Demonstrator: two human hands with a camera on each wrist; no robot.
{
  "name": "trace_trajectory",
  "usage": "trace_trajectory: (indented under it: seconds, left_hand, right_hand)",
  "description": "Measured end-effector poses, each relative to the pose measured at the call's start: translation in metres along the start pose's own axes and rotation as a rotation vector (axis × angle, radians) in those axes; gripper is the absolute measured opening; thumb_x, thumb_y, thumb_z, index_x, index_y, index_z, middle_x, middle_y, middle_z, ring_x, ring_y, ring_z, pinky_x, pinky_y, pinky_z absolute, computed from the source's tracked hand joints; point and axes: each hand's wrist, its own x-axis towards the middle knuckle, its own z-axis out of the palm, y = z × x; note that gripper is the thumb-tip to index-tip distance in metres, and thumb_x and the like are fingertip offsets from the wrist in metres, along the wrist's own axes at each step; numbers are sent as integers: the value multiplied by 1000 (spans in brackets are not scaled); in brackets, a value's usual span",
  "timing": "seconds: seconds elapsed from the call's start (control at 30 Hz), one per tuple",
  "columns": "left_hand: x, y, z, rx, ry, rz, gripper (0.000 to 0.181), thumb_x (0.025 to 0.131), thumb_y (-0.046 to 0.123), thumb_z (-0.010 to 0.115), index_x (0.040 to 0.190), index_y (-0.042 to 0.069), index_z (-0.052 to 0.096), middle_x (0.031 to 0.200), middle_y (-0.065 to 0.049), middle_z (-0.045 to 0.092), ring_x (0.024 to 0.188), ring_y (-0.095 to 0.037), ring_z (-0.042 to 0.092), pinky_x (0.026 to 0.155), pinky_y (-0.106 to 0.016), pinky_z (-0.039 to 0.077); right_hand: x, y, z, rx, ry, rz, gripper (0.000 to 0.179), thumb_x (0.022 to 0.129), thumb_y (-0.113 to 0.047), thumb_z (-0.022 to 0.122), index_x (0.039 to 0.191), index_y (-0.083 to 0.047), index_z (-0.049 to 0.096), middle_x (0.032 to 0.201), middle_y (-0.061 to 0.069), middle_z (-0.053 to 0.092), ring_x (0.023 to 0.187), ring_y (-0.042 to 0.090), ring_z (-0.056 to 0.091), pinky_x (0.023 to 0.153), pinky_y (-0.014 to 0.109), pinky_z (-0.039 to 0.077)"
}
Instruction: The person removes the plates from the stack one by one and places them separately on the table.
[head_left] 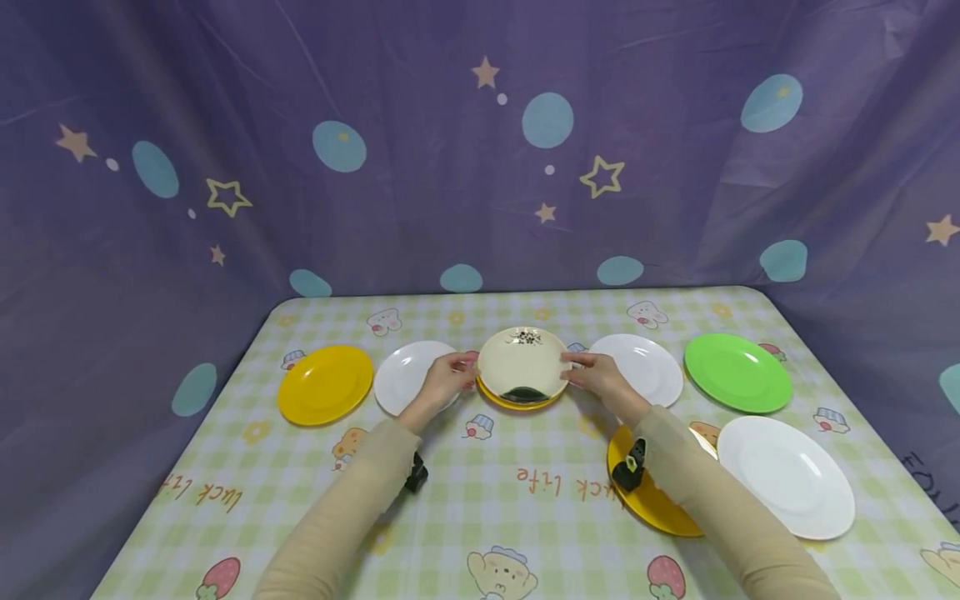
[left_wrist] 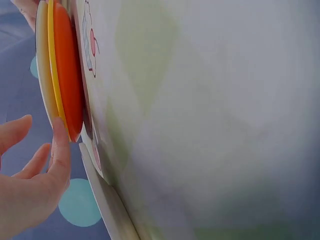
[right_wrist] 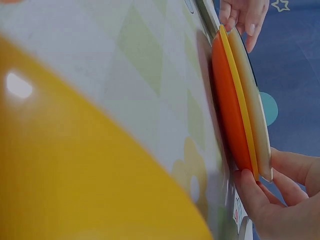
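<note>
A cream plate (head_left: 522, 365) with a floral motif and a dark green patch lies on a yellow plate (head_left: 516, 406) with an orange underside, towards the back of the table. At the stack's left edge is my left hand (head_left: 444, 382). One of its fingertips touches the rims in the left wrist view, while the other fingers (left_wrist: 17, 131) spread apart from them. My right hand (head_left: 606, 382) holds the right edge of both plates; the right wrist view shows fingertips (right_wrist: 247, 177) below the yellow rim and another finger against the cream plate.
White plates (head_left: 405, 379) (head_left: 647, 371) flank the stack, partly behind the hands. Farther left lies a yellow plate (head_left: 326, 386); farther right, a green plate (head_left: 738, 373). A larger yellow plate (head_left: 660, 508) under my right forearm and a white plate (head_left: 787, 479) sit nearer. A purple curtain (head_left: 420, 217) hangs behind.
</note>
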Motion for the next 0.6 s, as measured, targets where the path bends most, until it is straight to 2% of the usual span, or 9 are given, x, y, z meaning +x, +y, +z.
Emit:
trace_trajectory:
  seconds: [0.33,0.6]
  left_hand:
    - [6,-1,8,1,21,-50,37,77,-5,63,114,-8,58,75,-6,52,55,-10,55,60,-26,57]
    - [8,0,13,4,36,-91,44,76,-4,66,118,-7,55,66,-1,48,49,-7,52,53,-22,55]
  right_hand:
    - [-1,0,1,15,-1,-5,44,85,-4,61,127,0,51,140,18,39,71,-3,51,68,10,49]
    - [-2,1,1,35,-12,-34,44,84,-3,61,126,4,50,139,21,39,72,-2,52,74,15,51]
